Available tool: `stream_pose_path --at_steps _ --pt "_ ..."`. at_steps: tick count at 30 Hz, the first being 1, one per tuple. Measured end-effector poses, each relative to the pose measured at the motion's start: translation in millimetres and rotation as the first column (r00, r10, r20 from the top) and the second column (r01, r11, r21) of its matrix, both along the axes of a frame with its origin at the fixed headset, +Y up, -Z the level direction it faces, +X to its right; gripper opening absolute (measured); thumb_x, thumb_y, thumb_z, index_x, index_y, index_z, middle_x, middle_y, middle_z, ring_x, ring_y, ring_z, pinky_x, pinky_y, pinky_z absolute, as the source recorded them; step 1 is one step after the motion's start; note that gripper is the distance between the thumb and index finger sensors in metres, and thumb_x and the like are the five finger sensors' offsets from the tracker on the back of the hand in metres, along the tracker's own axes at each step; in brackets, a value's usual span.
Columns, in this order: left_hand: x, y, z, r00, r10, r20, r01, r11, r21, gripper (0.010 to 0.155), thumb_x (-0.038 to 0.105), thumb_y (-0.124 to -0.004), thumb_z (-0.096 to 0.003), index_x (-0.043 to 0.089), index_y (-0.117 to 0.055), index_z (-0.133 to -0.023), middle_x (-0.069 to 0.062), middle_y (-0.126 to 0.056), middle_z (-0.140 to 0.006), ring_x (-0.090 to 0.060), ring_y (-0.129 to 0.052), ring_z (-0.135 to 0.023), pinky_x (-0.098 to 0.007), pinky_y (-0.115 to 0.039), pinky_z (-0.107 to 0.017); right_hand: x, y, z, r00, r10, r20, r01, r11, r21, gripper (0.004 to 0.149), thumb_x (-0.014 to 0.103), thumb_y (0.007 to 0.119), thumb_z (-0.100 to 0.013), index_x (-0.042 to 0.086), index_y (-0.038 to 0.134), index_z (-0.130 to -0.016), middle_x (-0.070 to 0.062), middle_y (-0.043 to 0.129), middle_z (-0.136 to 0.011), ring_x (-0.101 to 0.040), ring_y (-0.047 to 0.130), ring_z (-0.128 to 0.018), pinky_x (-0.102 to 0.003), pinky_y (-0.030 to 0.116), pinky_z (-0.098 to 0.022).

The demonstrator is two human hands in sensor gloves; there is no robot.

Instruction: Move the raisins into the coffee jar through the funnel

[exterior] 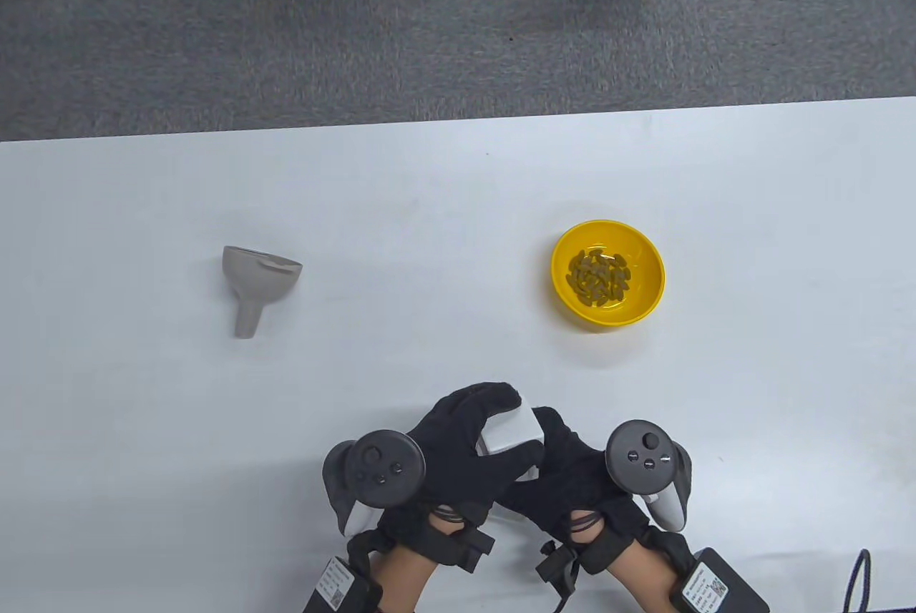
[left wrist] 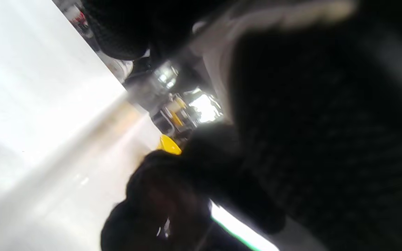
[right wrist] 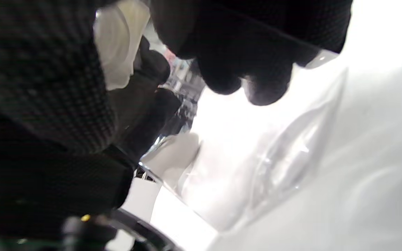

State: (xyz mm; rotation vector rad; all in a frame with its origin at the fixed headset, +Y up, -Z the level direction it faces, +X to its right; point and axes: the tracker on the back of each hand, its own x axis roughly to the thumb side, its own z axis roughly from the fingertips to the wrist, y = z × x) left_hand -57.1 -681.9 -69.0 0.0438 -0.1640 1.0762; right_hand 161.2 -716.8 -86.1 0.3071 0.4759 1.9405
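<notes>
1. The coffee jar (exterior: 509, 433) is held near the desk's (exterior: 429, 212) 6 o'clock edge. Only its white lid is seen from above.
2. The left hand (exterior: 458, 448) is wrapped over the lid. The left fingers (exterior: 494, 402) are curled around it.
3. The right hand (exterior: 572, 470) is pressed to the jar's 4 o'clock side. How tightly the right fingers (right wrist: 257, 87) are closed cannot be told.
4. The funnel (exterior: 256, 284) is laid on its side at 10 o'clock from the hands, well apart.
5. The raisins (exterior: 597, 277) are kept in a yellow bowl (exterior: 647, 277) at 1 o'clock from the hands.
6. Bare white desk is seen between funnel, bowl and hands, and out to every edge.
7. Small labels are stuck on the wrist boxes. Their writing cannot be read.
</notes>
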Motion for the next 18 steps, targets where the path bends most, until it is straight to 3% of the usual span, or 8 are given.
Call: stream_pose_path --at_steps 3,5,8,10,12,15,16,18 --pt "-1.0 -1.4 1.7 1.0 -0.024 0.011 0.024 1.0 0.005 0.075 0.077 -0.094 -0.0405 0.037 -0.073 -0.1 0.0 -0.089 -0.101 -0.031 -0.09 -0.094 -0.056 -0.068 -0.074 1.8 -2.2 0.0 0.999 -0.031 -0.021 0.031 0.999 -0.029 0.094 0.06 0.106 -0.029 0.014 0.055 -0.093 -0.015 0.078 -0.088 -0.039 0.088 -0.074 -0.058 0.076 -0.06" --pt "-2.0 -5.8 -1.8 0.989 0.11 0.101 -0.11 0.994 -0.004 0.079 0.078 -0.089 -0.0404 0.037 -0.067 -0.104 -0.001 -0.084 -0.108 -0.032 -0.086 -0.099 -0.057 -0.067 -0.075 4.8 -1.7 -1.9 0.992 -0.113 -0.055 0.11 0.993 -0.042 0.094 0.06 0.104 -0.03 0.013 0.054 -0.095 -0.017 0.077 -0.09 -0.04 0.087 -0.076 -0.059 0.074 -0.06" --pt "-4.3 -20.9 -12.0 0.81 0.489 0.324 -0.448 0.872 -0.196 0.086 0.073 -0.086 -0.0458 0.034 -0.048 -0.112 -0.012 -0.06 -0.121 -0.041 -0.064 -0.11 -0.063 -0.057 -0.077 3.6 -4.2 -4.7 0.921 -0.33 -0.208 0.278 0.93 -0.241 0.094 0.059 0.1 -0.034 0.012 0.053 -0.1 -0.02 0.076 -0.093 -0.042 0.085 -0.078 -0.061 0.072 -0.061" --pt "-5.6 -26.4 -15.5 0.744 0.543 0.389 -0.463 0.839 -0.286 0.088 0.07 -0.088 -0.0465 0.033 -0.044 -0.113 -0.012 -0.057 -0.122 -0.044 -0.059 -0.111 -0.066 -0.052 -0.078 1.3 -4.4 -2.6 0.88 -0.414 -0.234 0.334 0.888 -0.315 0.094 0.059 0.099 -0.036 0.012 0.053 -0.103 -0.021 0.077 -0.094 -0.043 0.084 -0.079 -0.062 0.071 -0.061" --pt "-6.8 -27.0 -17.4 0.749 0.486 0.45 -0.402 0.874 -0.274 0.087 0.073 -0.085 -0.0475 0.034 -0.045 -0.113 -0.008 -0.063 -0.12 -0.04 -0.064 -0.11 -0.065 -0.054 -0.078 -0.1 -3.9 -0.8 0.895 -0.384 -0.227 0.317 0.905 -0.284 0.094 0.06 0.098 -0.035 0.012 0.054 -0.103 -0.019 0.078 -0.095 -0.042 0.086 -0.079 -0.061 0.072 -0.061" --pt "-12.6 -19.5 -13.8 0.831 0.447 0.33 -0.39 0.892 -0.227 0.083 0.07 -0.091 -0.0462 0.032 -0.054 -0.11 -0.007 -0.069 -0.115 -0.038 -0.069 -0.105 -0.065 -0.055 -0.077 -0.2 -2.8 0.5 0.916 -0.353 -0.189 0.296 0.915 -0.272 0.093 0.059 0.099 -0.036 0.012 0.053 -0.102 -0.02 0.077 -0.094 -0.042 0.085 -0.078 -0.06 0.072 -0.061" --pt "-14.4 -13.9 -11.0 0.887 0.376 0.268 -0.337 0.924 -0.181 0.081 0.067 -0.095 -0.044 0.031 -0.06 -0.108 -0.008 -0.072 -0.112 -0.04 -0.071 -0.102 -0.065 -0.055 -0.077 3.0 0.1 2.4 0.958 -0.268 -0.102 0.245 0.949 -0.199 0.093 0.057 0.101 -0.035 0.011 0.055 -0.102 -0.022 0.077 -0.093 -0.044 0.084 -0.077 -0.062 0.07 -0.061" --pt "-15.5 -0.9 -5.1 0.99 -0.017 0.143 0.019 1.0 -0.012 0.08 0.074 -0.092 -0.0402 0.035 -0.064 -0.105 -0.003 -0.08 -0.108 -0.034 -0.08 -0.099 -0.062 -0.061 -0.076 5.2 4.2 2.7 0.998 -0.056 -0.015 0.056 0.998 -0.007 0.093 0.059 0.1 -0.032 0.013 0.057 -0.101 -0.019 0.08 -0.091 -0.042 0.088 -0.075 -0.06 0.073 -0.059"
